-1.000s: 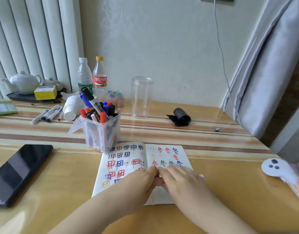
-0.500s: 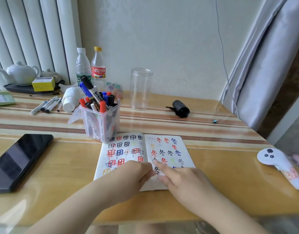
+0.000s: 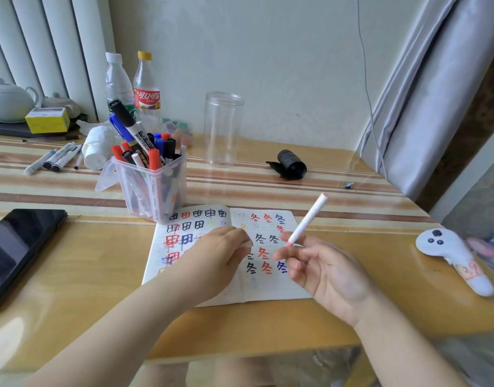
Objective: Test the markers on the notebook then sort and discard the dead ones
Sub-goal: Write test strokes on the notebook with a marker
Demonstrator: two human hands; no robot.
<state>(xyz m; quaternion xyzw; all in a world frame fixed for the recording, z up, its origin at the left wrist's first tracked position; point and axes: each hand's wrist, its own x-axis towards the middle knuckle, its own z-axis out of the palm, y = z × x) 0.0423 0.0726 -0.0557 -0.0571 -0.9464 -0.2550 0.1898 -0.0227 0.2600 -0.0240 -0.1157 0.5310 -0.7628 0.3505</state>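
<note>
Right hand (image 3: 324,270) pinched a white pink-tipped marker (image 3: 307,219) above the open paper notebook (image 3: 268,286); left hand (image 3: 220,252) gripped a small white cap (image 3: 247,243), apparently for testing.

hands apart, right hand (image 3: 328,270) now lifted holding white marker (image 3: 307,219) uncapped, left hand (image 3: 222,254) pinches cap (image 3: 247,243)

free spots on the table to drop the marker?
Bare wood between the phone and the notebook, and between the notebook and the white controller. Striped strip between the clear jar and the black roll is open. Crowded back left around the marker tub.
</note>
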